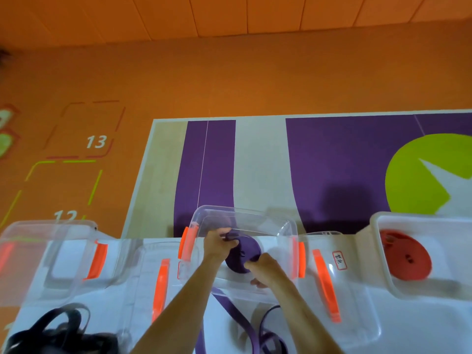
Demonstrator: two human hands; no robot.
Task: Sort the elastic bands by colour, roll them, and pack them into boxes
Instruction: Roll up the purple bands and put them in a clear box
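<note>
Now the left hand (219, 241) and right hand (265, 267) are gripping the purple elastic roll (242, 254) over the clear box (245, 209); keeping its trailing tail (229, 310) taut should be helping it wind tightly.

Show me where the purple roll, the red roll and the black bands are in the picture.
purple roll (245, 249): head view, on its flat wound face.
red roll (406, 268): head view, on its face below the centre hole.
black bands (60, 338): head view, on the middle of the loose heap.
</note>
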